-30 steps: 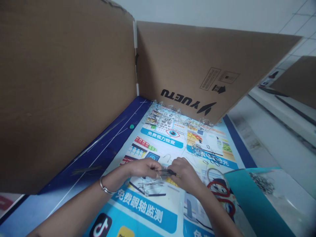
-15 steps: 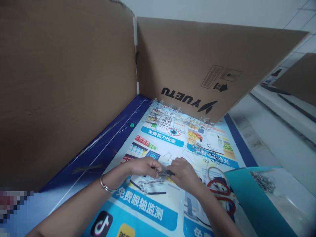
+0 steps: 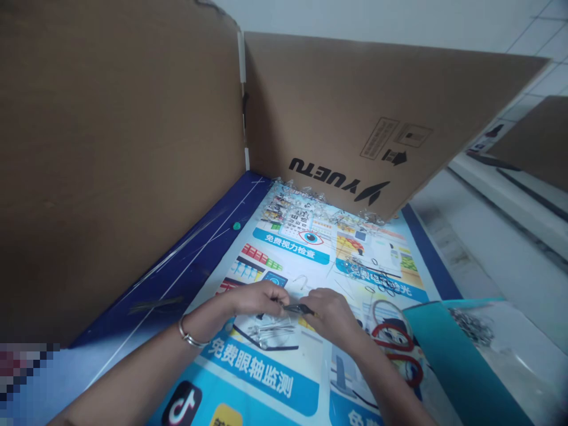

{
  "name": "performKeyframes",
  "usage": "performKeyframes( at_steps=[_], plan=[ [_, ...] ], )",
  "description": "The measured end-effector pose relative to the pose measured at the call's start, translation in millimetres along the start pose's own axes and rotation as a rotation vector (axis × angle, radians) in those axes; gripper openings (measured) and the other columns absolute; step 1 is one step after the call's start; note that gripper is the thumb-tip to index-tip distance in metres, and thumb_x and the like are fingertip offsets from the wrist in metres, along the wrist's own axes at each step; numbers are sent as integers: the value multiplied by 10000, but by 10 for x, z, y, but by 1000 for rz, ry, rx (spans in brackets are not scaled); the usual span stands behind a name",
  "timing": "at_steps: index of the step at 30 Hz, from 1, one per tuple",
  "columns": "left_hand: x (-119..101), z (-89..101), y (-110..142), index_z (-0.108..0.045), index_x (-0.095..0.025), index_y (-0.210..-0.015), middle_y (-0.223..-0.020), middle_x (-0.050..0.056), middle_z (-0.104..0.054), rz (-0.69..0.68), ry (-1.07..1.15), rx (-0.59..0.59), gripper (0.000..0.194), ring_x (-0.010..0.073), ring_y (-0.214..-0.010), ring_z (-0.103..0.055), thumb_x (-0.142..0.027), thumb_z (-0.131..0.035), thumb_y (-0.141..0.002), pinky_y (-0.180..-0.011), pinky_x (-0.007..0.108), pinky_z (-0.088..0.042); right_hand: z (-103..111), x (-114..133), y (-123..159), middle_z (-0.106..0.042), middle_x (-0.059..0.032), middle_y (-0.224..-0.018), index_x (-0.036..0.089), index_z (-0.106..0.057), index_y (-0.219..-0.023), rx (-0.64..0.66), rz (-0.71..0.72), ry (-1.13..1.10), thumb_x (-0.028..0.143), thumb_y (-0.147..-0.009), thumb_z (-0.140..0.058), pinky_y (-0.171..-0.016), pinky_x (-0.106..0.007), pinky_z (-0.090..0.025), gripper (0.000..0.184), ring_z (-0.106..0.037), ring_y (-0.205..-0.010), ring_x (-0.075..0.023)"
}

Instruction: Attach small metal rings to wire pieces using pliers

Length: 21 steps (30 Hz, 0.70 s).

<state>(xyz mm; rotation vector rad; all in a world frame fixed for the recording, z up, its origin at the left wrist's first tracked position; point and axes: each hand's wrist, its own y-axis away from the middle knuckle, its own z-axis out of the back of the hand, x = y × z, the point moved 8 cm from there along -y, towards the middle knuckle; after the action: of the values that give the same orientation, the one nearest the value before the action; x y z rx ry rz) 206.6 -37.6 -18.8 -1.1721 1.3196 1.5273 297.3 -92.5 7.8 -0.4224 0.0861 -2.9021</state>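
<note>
Both my hands meet over a printed poster (image 3: 284, 248) that covers the table. My left hand (image 3: 257, 297), with a silver bracelet on its wrist, pinches one end of a thin dark piece (image 3: 297, 307). My right hand (image 3: 331, 313) is closed on the other end of that same piece. What the piece is I cannot make out; it looks like a slim dark rod or small tool. Just below the hands lies a clear spectacle frame with dark arms (image 3: 270, 334) on the poster.
Tall cardboard walls stand at the left (image 3: 110, 148) and at the back (image 3: 355, 112). Small clear parts (image 3: 306, 198) lie along the back wall, dark loops (image 3: 377, 278) right of centre. A teal tray (image 3: 448, 355) with metal bits (image 3: 473, 325) sits at the right.
The hands have stayed together on the dark piece, shifting only slightly. The view has tilted a little.
</note>
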Motion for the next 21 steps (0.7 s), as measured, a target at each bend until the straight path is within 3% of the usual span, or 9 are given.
performKeyframes(
  at_steps=[10,15,21],
  plan=[
    [14,129,-48,-546,-130,-691,-535,-60,-396,-58,-111,-167,133,52,-480,-336,-262,-544,-708,-444,161,-265,-173,-180,9,-592,22,-658,212,-601,-668,144,-268,-153,431,-807,-474,-524,-204,-264,288,-546,-620,-109],
    [-9,113,-37,-586,-128,-713,-545,-54,-416,-72,-112,-150,139,53,-493,-339,-263,-555,-702,-449,160,-259,-179,-159,-1,-571,18,-658,198,-586,-669,149,-214,-217,408,-804,-491,-535,-200,-278,266,-524,-616,-108],
    [-51,50,-16,-585,-132,-725,-553,-54,-425,-55,-170,-84,126,50,-484,-350,-243,-526,-718,-446,157,-264,-87,-53,-29,-567,-9,-698,197,-614,-759,96,-27,-126,282,-787,-530,-649,-231,-320,123,-508,-722,-143]
  ],
)
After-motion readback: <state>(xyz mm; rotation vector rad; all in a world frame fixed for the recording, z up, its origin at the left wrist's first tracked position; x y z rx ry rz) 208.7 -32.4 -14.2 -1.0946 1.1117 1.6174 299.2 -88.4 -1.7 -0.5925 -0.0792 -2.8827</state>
